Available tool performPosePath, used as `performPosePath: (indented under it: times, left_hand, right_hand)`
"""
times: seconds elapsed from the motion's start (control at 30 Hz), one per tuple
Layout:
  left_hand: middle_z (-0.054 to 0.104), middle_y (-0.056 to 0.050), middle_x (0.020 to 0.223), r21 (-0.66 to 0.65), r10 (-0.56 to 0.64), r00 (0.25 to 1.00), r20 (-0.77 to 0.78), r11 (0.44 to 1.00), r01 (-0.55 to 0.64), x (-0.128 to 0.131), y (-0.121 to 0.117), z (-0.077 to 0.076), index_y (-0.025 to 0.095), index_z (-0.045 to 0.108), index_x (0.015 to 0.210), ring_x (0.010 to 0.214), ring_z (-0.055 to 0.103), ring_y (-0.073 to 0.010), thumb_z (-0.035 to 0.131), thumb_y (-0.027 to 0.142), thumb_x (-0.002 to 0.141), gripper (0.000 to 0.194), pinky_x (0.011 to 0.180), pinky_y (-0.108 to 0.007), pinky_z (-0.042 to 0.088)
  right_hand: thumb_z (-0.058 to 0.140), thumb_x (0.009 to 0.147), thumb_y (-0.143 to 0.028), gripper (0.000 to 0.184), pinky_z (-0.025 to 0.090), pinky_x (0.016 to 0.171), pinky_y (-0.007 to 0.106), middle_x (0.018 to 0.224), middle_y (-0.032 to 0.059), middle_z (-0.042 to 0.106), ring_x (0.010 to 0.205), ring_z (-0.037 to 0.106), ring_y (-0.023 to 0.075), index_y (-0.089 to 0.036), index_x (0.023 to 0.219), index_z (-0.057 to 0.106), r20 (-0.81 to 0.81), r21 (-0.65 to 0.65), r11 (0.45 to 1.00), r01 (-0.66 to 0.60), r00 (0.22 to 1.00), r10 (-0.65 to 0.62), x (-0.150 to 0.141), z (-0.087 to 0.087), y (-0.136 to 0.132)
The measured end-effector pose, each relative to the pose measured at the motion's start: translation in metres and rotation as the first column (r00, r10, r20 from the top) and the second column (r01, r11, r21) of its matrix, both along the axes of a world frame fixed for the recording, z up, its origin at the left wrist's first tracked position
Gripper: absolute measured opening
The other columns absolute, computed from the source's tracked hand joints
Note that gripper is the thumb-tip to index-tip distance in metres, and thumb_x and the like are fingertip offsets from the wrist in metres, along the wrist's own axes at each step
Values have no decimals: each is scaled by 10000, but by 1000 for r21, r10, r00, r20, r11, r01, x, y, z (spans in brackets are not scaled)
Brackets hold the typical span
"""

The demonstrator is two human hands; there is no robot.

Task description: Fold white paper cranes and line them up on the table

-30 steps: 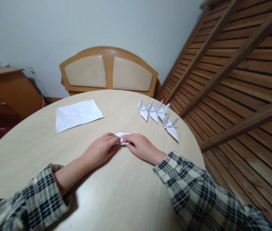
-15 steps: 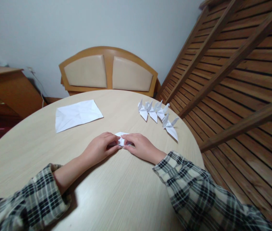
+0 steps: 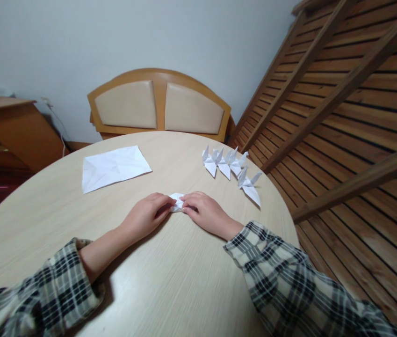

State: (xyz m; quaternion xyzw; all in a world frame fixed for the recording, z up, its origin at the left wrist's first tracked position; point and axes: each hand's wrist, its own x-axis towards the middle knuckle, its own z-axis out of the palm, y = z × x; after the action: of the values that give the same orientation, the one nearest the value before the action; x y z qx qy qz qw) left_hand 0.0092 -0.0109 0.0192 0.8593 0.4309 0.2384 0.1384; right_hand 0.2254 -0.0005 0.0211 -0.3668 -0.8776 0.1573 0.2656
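Observation:
A small folded piece of white paper (image 3: 177, 202) lies on the table in front of me, partly covered by my fingers. My left hand (image 3: 149, 210) grips its left side between thumb and fingers. From the other side, my right hand (image 3: 207, 213) pinches the right part of the same paper. The fingertips of both hands are close together, with a strip of the paper showing between them. Its exact folded shape is hidden.
Several white origami cranes (image 3: 223, 167) stand at the right of the round table (image 3: 170, 281). A creased white sheet (image 3: 116, 167) lies at the left. Behind the table is a padded wooden headboard (image 3: 159, 98); wooden slats (image 3: 342, 103) lean at the right.
Both thumbs have shifted up against the paper's near edge, and the fingertips are slightly farther apart. More of the paper's near edge shows. The cranes and sheet have stayed put.

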Motion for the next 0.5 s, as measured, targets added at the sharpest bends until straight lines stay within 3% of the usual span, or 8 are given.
performPosePath:
  times: [0.5]
  left_hand:
    - [666,-69,928,29,20,1000,17,999,-21,1,-1,0,170,616,1018,848,608,-196,488,110,885,195,740,-301,473]
  right_hand:
    - [522,907,-110,137,457,874,334,990,66,675,959,593,189,-169,999,605,30,-27,997,71,997,-71,0,-1,-1]
